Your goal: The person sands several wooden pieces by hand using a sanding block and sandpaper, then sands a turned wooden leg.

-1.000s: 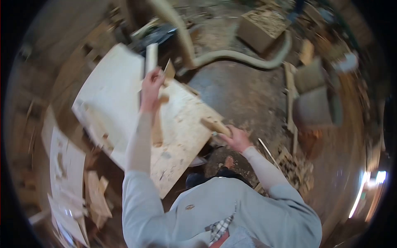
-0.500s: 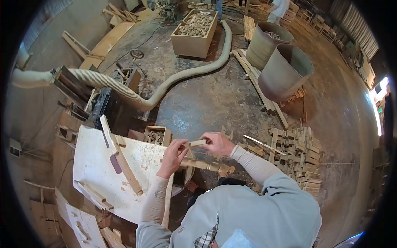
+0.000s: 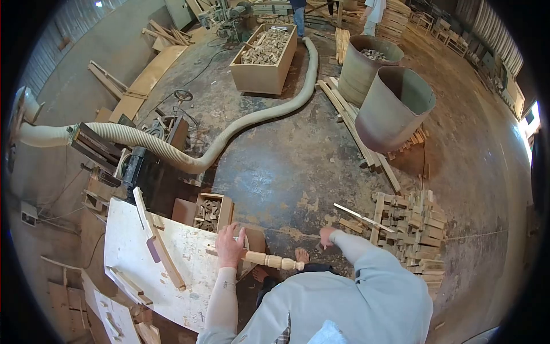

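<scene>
My left hand [image 3: 230, 245] is over the near end of the white worktable [image 3: 189, 252], its fingers stretched forward and the thumb a little apart. It is on or just above a turned wooden leg [image 3: 275, 261], which sticks out past the table edge toward my body; whether it touches cannot be told. My right hand [image 3: 327, 237] hangs off to the right above the floor, its fingers small, blurred and mostly hidden. The small wood piece held between both hands earlier cannot be made out.
A box of wood offcuts [image 3: 209, 212] stands behind the table. Stacked wood pieces [image 3: 409, 223] lie on the floor at right. Farther off are two large drums [image 3: 395, 106], a ribbed hose [image 3: 229, 132], a bin of scraps [image 3: 260, 74] and two people.
My hands have parted: the right dropped to the right, while the left came down over the turned leg. The small wood piece has gone from sight. The view has shifted slightly.
</scene>
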{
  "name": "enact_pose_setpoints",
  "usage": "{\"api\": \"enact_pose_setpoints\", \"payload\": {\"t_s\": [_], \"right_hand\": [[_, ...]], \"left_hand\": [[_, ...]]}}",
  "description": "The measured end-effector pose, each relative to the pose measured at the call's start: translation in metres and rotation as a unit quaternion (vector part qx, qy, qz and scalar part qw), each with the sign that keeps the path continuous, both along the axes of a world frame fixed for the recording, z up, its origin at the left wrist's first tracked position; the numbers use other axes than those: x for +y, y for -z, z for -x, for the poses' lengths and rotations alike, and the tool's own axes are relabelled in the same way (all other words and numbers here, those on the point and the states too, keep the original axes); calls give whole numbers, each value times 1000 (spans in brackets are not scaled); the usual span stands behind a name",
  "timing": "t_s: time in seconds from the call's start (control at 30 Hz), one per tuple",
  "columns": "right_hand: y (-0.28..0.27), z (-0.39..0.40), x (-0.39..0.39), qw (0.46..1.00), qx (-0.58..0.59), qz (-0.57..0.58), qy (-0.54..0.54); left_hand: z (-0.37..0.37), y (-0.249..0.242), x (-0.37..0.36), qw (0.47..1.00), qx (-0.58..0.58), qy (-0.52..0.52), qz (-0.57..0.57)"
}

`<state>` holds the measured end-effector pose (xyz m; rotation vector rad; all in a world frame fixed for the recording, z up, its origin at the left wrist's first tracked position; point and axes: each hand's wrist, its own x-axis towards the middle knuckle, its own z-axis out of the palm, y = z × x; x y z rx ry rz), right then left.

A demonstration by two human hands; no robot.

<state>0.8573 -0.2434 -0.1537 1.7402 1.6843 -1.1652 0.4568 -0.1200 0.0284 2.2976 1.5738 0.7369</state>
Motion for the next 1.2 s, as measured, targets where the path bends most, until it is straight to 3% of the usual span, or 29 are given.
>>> {"api": "enact_pose_setpoints", "payload": {"t_s": [0.03,0.07,0.1,0.13,0.17,0.2,0.23,0.3,0.37,0.47,0.53,0.6,0.67,0.77,0.93,1.07,1.2], "right_hand": [[20,-16,22,997,20,-74,5],[2,-35,65,993,8,-116,37],[-12,-52,111,961,-10,-246,128],[-59,-59,162,848,45,-451,275],[-114,-80,219,810,110,-459,349],[-210,-75,245,746,165,-531,367],[-248,-86,284,695,169,-607,345],[-333,-82,295,683,222,-617,322],[-365,-75,301,698,238,-612,285],[-332,-44,269,738,298,-556,240],[-259,3,225,731,341,-532,258],[-189,40,173,835,349,-359,228],[-149,82,117,862,364,-317,155],[-146,121,59,907,365,-172,121],[-172,168,26,902,410,-117,70],[-180,201,26,922,358,-143,31],[-179,254,4,913,337,-220,65]], "left_hand": [[-2,-1,1,1000,2,-2,-4],[-4,-2,1,1000,4,-4,-9],[-5,-2,1,1000,4,-5,-9],[-5,-2,2,1000,10,-11,-3],[-6,-2,1,1000,16,-17,3],[-8,-2,1,1000,16,-17,3],[-10,-3,2,1000,19,-24,2],[-13,-2,-1,999,22,-31,2],[-13,1,-5,999,18,-35,-2],[-14,-3,-5,999,24,-39,4],[-14,-5,-8,999,24,-39,1],[-13,-3,-9,999,24,-38,-2],[-11,3,-7,999,30,-40,-2],[-14,3,-2,999,29,-36,-10],[-2,5,-7,999,-2,-38,-3],[6,4,-10,999,-49,-17,-9],[59,2,-32,979,-203,-11,-13]]}}
